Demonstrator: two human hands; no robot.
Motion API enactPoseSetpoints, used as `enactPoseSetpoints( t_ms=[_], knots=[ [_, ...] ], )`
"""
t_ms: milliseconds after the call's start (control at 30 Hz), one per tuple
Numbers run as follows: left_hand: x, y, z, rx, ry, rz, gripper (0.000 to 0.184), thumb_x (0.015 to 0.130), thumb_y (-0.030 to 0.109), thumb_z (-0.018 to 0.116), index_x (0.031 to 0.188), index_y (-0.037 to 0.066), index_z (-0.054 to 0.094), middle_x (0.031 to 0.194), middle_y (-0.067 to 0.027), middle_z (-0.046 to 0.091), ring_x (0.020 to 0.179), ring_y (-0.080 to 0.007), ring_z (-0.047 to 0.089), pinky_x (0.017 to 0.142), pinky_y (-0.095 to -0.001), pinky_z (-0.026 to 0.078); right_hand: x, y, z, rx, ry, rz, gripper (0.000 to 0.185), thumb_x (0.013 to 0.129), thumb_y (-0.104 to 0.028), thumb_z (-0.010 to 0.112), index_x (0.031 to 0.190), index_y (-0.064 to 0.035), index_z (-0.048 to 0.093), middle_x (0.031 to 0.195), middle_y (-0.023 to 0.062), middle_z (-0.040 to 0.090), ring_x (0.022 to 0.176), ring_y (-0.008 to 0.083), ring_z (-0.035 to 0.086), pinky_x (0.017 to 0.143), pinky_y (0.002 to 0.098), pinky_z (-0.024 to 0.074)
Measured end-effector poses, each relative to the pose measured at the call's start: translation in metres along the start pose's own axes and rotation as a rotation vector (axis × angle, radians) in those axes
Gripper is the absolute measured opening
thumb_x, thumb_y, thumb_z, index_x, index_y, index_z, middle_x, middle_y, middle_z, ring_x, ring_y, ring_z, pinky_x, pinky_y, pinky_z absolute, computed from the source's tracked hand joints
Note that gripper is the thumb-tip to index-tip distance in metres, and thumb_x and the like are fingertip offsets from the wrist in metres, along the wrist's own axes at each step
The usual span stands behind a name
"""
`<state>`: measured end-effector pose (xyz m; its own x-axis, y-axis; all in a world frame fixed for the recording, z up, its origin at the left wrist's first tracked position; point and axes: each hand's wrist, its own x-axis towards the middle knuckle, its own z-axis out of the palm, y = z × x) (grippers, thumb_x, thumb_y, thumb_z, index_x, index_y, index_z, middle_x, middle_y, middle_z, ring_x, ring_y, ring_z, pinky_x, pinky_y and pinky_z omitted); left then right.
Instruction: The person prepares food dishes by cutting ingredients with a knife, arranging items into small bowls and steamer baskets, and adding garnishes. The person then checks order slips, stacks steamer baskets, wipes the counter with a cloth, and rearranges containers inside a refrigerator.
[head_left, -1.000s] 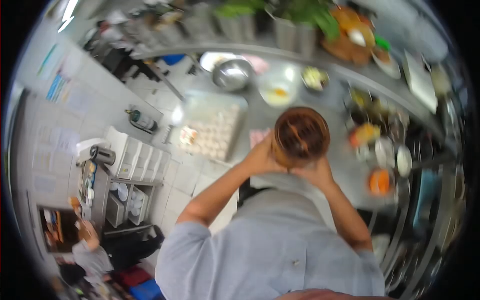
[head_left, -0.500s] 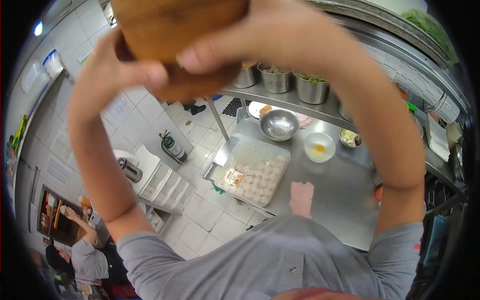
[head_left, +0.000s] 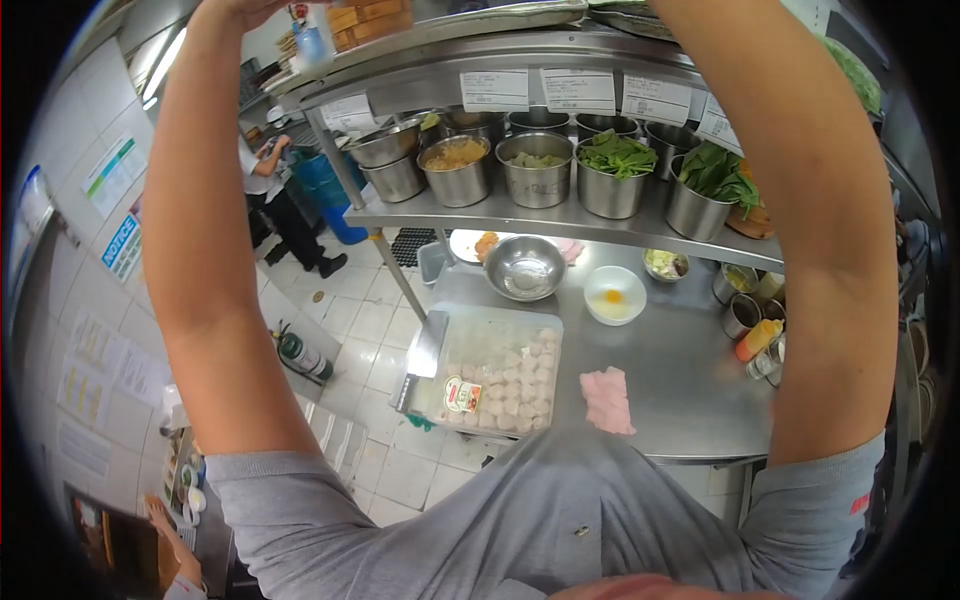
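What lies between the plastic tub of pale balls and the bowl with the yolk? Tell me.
A bare strip of steel countertop separates the plastic tub from the yolk bowl, as the head view shows.

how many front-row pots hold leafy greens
2: first pot right of centre on the shelf, second pot beside it, nearer the right arm; that arm may hide more.

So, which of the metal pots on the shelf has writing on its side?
The front pot between the pot of yellowish food and the pot of green leaves. It has dark writing; I see none on the others.
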<state>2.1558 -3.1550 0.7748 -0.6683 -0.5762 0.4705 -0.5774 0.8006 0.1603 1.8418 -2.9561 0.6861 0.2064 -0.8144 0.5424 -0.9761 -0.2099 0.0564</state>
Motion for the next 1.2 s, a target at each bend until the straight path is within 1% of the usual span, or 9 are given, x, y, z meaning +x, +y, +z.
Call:
enactPoseSetpoints(
  t_ms=[533,667,767,867,933,967,1033,1133,1200],
  knots=[
    [0.075,-0.037,0.072,-0.032,-0.011,0.059,0.082,0.096,0.055,0.082,0.149,-0.005,0.064,0.133,-0.015,0.075,0.122,-0.0242,0.071,0.105,-0.0355,0.054,-0.052,0.002,-0.013,-0.149,0.148,-0.028,0.033,0.092,-0.01,0.079,0.121,0.0039,0.074,0.129,0.0177,0.075,0.112,0.0273,0.073,0.094,0.0387,0.0566],
    [-0.016,-0.005,0.068,-0.237,0.491,0.184,0.079,0.097,0.053,0.081,0.148,-0.005,0.065,0.132,-0.0148,0.076,0.122,-0.0239,0.071,0.104,-0.0353,0.055,-0.143,-0.024,-0.029,-0.006,0.265,-0.191,0.028,0.093,-0.009,0.077,0.118,0.004,0.077,0.128,0.0176,0.076,0.109,0.0274,0.073,0.092,0.0386,0.0571],
    [-0.141,0.026,0.129,-0.328,0.805,0.063,0.049,0.103,0.029,0.078,0.139,-0.004,0.071,0.116,-0.015,0.08,0.105,-0.0199,0.075,0.092,-0.0315,0.057,-0.226,-0.023,-0.001,0.364,0.075,-0.192,0.024,0.094,-0.008,0.075,0.115,0.0041,0.078,0.126,0.0176,0.077,0.108,0.0274,0.074,0.09,0.0385,0.0575],
    [-0.258,-0.004,0.232,-0.741,0.582,-0.202,0.042,0.105,0.029,0.076,0.134,0.0,0.072,0.108,-0.0097,0.08,0.093,-0.0156,0.073,0.075,-0.03,0.057,-0.326,-0.001,0.097,0.965,-0.547,0.323,0.026,0.101,-0.017,0.075,0.114,0.0045,0.08,0.126,0.0196,0.078,0.106,0.0316,0.075,0.09,0.0406,0.0573],
    [-0.326,-0.018,0.328,-0.766,0.243,-0.611,0.039,0.108,0.033,0.072,0.134,0.004,0.071,0.101,-0.0051,0.076,0.084,-0.0148,0.071,0.072,-0.0294,0.056,-0.404,0.017,0.203,0.685,-0.866,0.576,0.03,0.102,-0.022,0.075,0.118,0.0023,0.079,0.117,0.0203,0.078,0.107,0.0375,0.075,0.09,0.0409,0.058],
    [-0.362,-0.029,0.385,-0.79,0.022,-0.754,0.045,0.107,0.04,0.073,0.128,0.001,0.074,0.094,-0.0074,0.075,0.082,-0.0146,0.07,0.072,-0.0316,0.056,-0.453,0.017,0.261,0.61,-0.678,0.563,0.029,0.1,-0.02,0.076,0.121,-0.0013,0.079,0.118,0.0194,0.078,0.109,0.0385,0.074,0.093,0.0426,0.0581],
    [-0.434,-0.053,0.501,-0.367,-0.338,-0.894,0.065,0.099,0.055,0.077,0.118,-0.007,0.079,0.096,-0.0229,0.08,0.094,-0.031,0.079,0.084,-0.0443,0.06,-0.505,0.008,0.345,0.635,-0.536,0.451,0.035,0.098,-0.019,0.076,0.131,-0.0065,0.078,0.146,0.02,0.068,0.133,0.04,0.065,0.109,0.0473,0.0533],
    [-0.472,-0.012,0.552,-0.233,-0.335,-0.973,0.064,0.099,0.053,0.075,0.121,-0.007,0.076,0.106,-0.0337,0.077,0.101,-0.0487,0.076,0.089,-0.0552,0.058,-0.534,-0.022,0.422,0.397,-0.554,0.265,0.058,0.101,-0.027,0.073,0.156,-0.0139,0.058,0.171,0.0199,0.042,0.159,0.0437,0.037,0.127,0.0555,0.0346],
    [-0.479,-0.01,0.57,-0.133,-0.308,-0.901,0.06,0.101,0.052,0.073,0.113,-0.007,0.075,0.101,-0.0326,0.076,0.097,-0.0488,0.075,0.087,-0.0561,0.057,-0.537,-0.013,0.46,0.317,-0.549,0.293,0.065,0.102,-0.03,0.072,0.163,-0.0164,0.051,0.176,0.0196,0.034,0.163,0.0446,0.029,0.13,0.0581,0.0286]
  ],
)
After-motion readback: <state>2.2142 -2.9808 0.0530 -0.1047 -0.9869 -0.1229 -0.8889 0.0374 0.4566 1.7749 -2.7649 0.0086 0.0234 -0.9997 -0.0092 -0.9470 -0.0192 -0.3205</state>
